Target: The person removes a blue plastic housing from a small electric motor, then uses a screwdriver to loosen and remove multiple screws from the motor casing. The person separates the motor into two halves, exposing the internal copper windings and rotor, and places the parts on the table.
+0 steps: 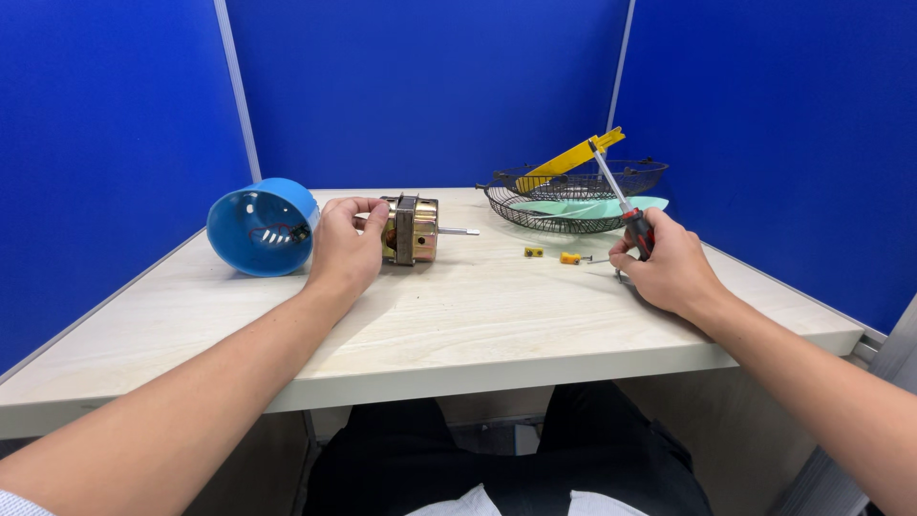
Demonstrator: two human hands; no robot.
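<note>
Beside the blue housing (262, 227), on its right, the left hand (346, 244) clasps the fan motor (412, 229) on the table (458, 315). Further right of the housing, the right hand (669, 268) grips a screwdriver (619, 197), tip raised. The motor could roll, I judge, if that one-handed clasp loosens.

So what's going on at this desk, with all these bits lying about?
A person sits at a pale desk walled in by blue partitions. The left hand grips a small electric motor lying on its side, with a blue plastic housing right beside it. The right hand holds a screwdriver by its red and black handle, shaft pointing up and away. Two wire fan grilles, a pale green blade and a yellow strip lie behind, with a few small yellow parts loose on the desk.
</note>
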